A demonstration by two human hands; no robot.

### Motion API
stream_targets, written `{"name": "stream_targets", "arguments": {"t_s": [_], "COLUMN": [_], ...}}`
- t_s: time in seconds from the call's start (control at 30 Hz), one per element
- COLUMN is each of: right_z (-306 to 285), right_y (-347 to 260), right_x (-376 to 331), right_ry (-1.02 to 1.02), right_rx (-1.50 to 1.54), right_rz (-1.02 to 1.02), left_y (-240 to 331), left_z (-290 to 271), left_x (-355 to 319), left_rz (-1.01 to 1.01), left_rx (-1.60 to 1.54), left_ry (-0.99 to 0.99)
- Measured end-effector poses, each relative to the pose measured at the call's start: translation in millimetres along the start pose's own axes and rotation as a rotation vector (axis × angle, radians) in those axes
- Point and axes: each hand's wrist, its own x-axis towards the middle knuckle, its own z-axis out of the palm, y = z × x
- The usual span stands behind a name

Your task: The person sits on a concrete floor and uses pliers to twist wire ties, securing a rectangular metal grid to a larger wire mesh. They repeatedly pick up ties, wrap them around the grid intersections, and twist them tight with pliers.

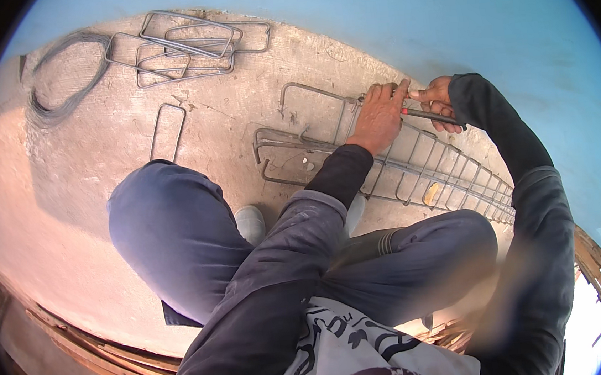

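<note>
A long rebar cage [420, 170] of grey bars and rectangular stirrups lies on the floor, running from my hands toward the right. My left hand [379, 118] is closed over its far top bar, near a stirrup. Close beside it, my right hand [440, 104] grips a slim dark hand tool [431, 114] with a bit of red at its left end. The tool's exact kind is hard to make out. Thumb and fingertips of both hands nearly meet above the bar; anything small between them is hidden.
A pile of loose stirrups [188, 47] lies at the far left beside a coil of thin wire [36, 103]. One single stirrup [166, 128] rests near my left knee. A blue wall [407, 14] borders the far side. Wooden planks [101, 355] lie behind at lower left.
</note>
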Motion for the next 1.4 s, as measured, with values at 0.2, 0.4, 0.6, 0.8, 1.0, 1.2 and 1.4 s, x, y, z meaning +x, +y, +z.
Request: {"name": "stream_targets", "arguments": {"t_s": [0.2,0.4,0.6,0.8,1.0,1.2,1.4], "right_z": [62,35,11,12,28,43,33], "right_y": [13,8,-32,-10,20,39,31], "right_x": [1,9,-14,4,23,36,24], "right_ry": [1.087,0.891,0.203,0.162,0.228,0.276,0.072], "right_rx": [-1.167,-1.009,-0.359,-0.168,-0.061,0.026,0.154], "right_rz": [-0.552,-0.39,0.096,0.104,0.068,-0.001,0.033], "left_y": [-15,-10,-2,-67,-80,-10,15], "left_z": [-5,-29,-70,-90,-83,-35,19], "left_x": [17,18,16,-5,-21,-27,-6], "left_rz": [-0.173,-0.124,-0.263,-0.37,-0.678,-1.101,-1.142], "left_rx": [-0.194,-0.26,-0.408,-1.531,-1.455,-1.637,-2.117], "left_ry": [-0.184,-0.423,-0.58,-0.231,-0.422,-0.571,0.109]}}
